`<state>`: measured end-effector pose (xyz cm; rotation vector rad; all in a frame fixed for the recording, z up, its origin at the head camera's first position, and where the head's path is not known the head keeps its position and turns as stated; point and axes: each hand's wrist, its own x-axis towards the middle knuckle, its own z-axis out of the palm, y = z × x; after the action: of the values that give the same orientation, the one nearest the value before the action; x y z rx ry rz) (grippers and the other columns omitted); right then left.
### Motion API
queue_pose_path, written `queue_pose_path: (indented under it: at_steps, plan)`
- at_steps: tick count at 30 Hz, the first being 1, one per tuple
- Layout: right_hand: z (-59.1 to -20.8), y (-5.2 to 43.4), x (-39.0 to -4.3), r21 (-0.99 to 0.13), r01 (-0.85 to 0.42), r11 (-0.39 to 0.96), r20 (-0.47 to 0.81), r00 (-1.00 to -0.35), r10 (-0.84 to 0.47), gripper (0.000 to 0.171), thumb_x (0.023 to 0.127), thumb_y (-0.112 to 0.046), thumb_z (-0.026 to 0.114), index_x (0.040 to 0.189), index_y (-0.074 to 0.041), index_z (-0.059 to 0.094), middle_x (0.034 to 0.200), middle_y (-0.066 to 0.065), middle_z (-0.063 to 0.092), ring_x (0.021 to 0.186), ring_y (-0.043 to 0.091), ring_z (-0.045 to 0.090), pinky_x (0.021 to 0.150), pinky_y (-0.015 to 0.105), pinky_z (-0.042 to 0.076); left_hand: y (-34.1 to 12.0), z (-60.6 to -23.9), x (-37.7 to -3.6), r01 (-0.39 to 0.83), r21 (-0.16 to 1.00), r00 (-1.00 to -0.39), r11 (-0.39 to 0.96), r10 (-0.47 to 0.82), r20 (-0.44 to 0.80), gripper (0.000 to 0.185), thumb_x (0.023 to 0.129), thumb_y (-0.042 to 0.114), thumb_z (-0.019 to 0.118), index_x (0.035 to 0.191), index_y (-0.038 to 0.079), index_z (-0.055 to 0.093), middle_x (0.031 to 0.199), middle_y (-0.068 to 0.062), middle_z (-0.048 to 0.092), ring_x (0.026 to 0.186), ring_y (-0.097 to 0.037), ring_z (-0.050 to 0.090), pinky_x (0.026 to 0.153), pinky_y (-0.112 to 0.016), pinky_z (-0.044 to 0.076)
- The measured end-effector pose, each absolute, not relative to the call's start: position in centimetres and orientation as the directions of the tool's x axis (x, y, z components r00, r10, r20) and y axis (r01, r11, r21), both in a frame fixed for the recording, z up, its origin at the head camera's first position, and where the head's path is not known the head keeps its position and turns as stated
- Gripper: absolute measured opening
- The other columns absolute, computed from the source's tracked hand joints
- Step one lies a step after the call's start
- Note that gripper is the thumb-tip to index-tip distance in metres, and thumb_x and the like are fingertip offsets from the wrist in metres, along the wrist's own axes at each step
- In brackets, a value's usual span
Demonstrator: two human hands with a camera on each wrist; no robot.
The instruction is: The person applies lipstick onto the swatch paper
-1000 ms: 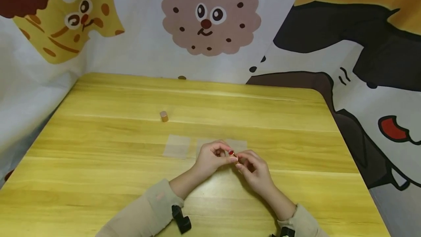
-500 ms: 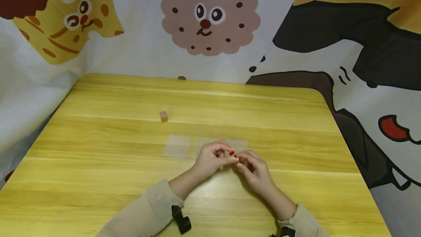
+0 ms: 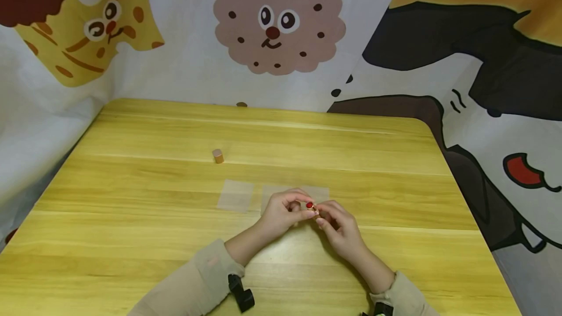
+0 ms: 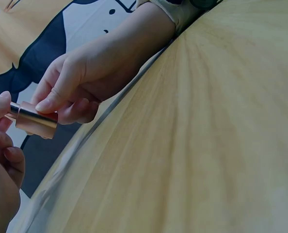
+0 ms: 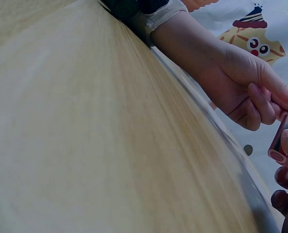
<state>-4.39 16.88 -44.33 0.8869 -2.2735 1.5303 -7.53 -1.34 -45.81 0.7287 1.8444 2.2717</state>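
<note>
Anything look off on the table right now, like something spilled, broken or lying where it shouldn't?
Nothing stands out. Both hands hold an open lipstick over the table; its cap stands upright, apart at the far left. No spill or damage shows.

Yellow wooden table (image 3: 145,218) with visible plank grain and a rounded far right corner. A small tan cap (image 3: 217,155) stands upright on the far left-centre of the tabletop. Two clear rectangular patches (image 3: 235,195) lie flat near the middle, side by side. Behind the table hangs a cartoon backdrop (image 3: 189,57): brown cookie face (image 3: 278,23) at centre, yellow spotted figure (image 3: 90,26) at left, black-and-white figure (image 3: 491,91) at right.
</note>
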Motion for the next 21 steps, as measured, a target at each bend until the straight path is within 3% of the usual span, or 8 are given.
queue_pose_path:
  at_steps: [5,21]
  plan:
    - [-44.3,16.9,-4.4,-0.745,-0.612,0.264,0.52,-0.782,-0.344,0.033,0.073,0.028,0.063,0.101,0.011,0.063,0.093,0.013,0.062,0.065,0.018,0.05,0.055,0.02,0.043,-1.4,-46.1,-7.6,0.215,0.944,-0.86,-0.252,0.41,0.305,0.021,0.084,-0.003,0.07,0.104,-0.008,0.067,0.099,-0.016,0.064,0.048,-0.005,0.04,0.044,-0.018,0.035]
    - [-44.6,16.9,-4.4,-0.747,-0.622,0.236,0.54,-0.774,-0.331,0.035,0.072,0.029,0.062,0.103,0.013,0.062,0.095,0.014,0.062,0.063,0.019,0.054,0.054,0.02,0.046,-1.6,-44.3,-7.2,0.225,0.942,-0.854,-0.249,0.416,0.313,0.021,0.083,-0.012,0.066,0.104,-0.015,0.063,0.1,-0.026,0.063,0.053,-0.003,0.044,0.047,-0.016,0.036]
